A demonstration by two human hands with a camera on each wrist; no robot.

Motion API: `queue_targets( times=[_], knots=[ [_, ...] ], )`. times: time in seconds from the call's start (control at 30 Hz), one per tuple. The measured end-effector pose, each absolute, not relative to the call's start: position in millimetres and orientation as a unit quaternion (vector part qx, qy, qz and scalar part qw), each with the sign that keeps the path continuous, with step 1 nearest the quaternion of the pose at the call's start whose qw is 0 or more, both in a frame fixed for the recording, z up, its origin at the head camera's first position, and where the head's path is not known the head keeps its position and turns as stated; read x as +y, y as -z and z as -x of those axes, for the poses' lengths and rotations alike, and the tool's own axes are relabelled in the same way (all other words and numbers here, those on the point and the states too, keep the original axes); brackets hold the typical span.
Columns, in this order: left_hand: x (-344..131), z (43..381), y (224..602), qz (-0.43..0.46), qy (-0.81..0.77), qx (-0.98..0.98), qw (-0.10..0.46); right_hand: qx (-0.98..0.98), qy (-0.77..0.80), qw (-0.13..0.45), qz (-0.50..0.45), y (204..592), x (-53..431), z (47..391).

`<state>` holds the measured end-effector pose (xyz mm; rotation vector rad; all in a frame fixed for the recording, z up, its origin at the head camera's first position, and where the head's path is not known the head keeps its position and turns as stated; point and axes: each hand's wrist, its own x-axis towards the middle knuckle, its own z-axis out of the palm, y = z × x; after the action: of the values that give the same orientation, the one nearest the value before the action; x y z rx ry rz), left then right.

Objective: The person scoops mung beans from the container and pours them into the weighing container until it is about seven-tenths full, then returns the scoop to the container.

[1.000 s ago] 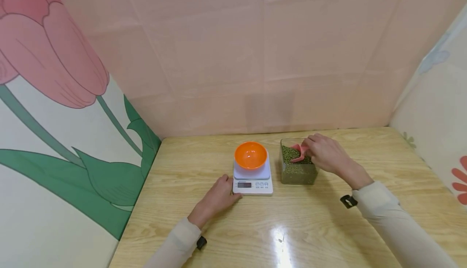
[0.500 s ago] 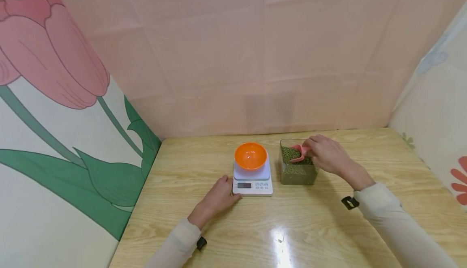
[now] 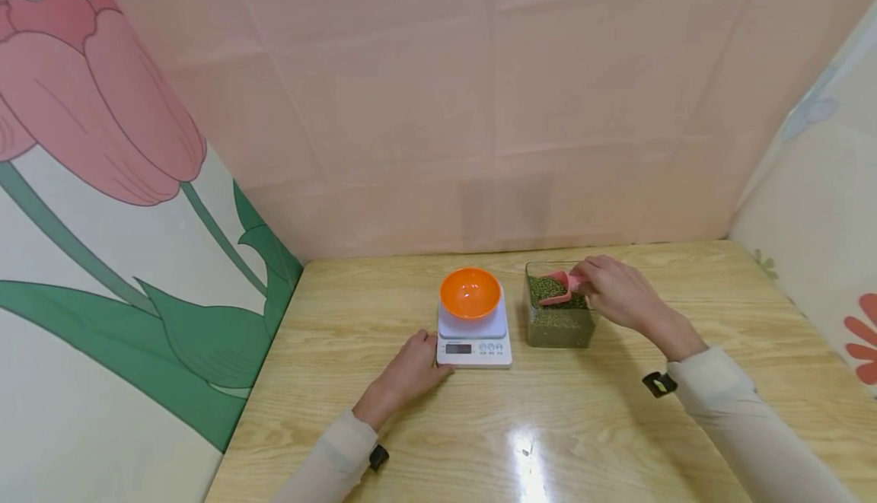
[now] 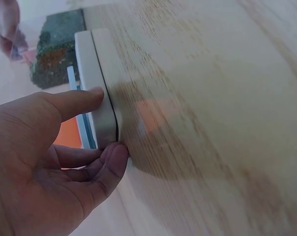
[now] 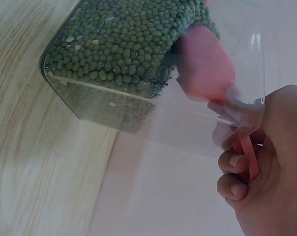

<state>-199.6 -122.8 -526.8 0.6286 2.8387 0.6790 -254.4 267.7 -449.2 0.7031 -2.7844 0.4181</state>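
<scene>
My left hand (image 3: 409, 370) holds the front left corner of a white kitchen scale (image 3: 474, 329), thumb on its front edge and fingers curled at its side, as the left wrist view shows. On the scale's platform sits an orange bowl (image 3: 470, 294) with no contents visible. Right of the scale stands a clear square container (image 3: 560, 340) partly filled with mung beans (image 5: 124, 44). My right hand (image 3: 620, 294) reaches over its right rim and grips the handle of a pink scoop (image 5: 207, 64). The scoop's head is inside the container, down at the beans.
The wood-grain table (image 3: 384, 290) meets a pink-covered wall (image 3: 411, 214) just behind the scale and container. A tulip-painted wall (image 3: 171, 259) borders the left side, and a flower-decorated wall (image 3: 822, 259) the right.
The scoop has shifted slightly left among the beans and turned a little in my right hand. My left hand, the scale and the bowl stay in place.
</scene>
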Motion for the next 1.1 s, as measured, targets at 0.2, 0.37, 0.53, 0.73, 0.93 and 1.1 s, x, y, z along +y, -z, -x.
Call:
queue_targets(
  times=[0.2, 0.37, 0.53, 0.73, 0.93, 1.1],
  knots=[
    [-122.5, 199.0, 526.4, -0.207, -0.229, 0.948, 0.078, -0.954, -0.15, 0.114, -0.234, 449.6, 268.7, 253.9],
    [-122.4, 199.6, 527.2, -0.204, -0.228, 0.949, 0.079, -0.953, -0.157, 0.113, -0.232, 450.7, 270.2, 253.8],
    [-122.5, 200.0, 528.3, -0.203, -0.224, 0.95, 0.079, -0.954, -0.163, 0.108, -0.225, 452.8, 272.6, 253.4],
    [-122.3, 200.3, 528.6, -0.204, -0.219, 0.951, 0.078, -0.954, -0.174, 0.103, -0.221, 454.3, 274.7, 253.0],
    [-121.8, 200.3, 527.8, -0.203, -0.219, 0.951, 0.076, -0.955, -0.177, 0.101, -0.216, 454.2, 275.5, 252.5],
    [-121.3, 200.2, 527.2, -0.2, -0.22, 0.952, 0.077, -0.952, -0.177, 0.112, -0.221, 454.2, 275.8, 252.2]
  ],
)
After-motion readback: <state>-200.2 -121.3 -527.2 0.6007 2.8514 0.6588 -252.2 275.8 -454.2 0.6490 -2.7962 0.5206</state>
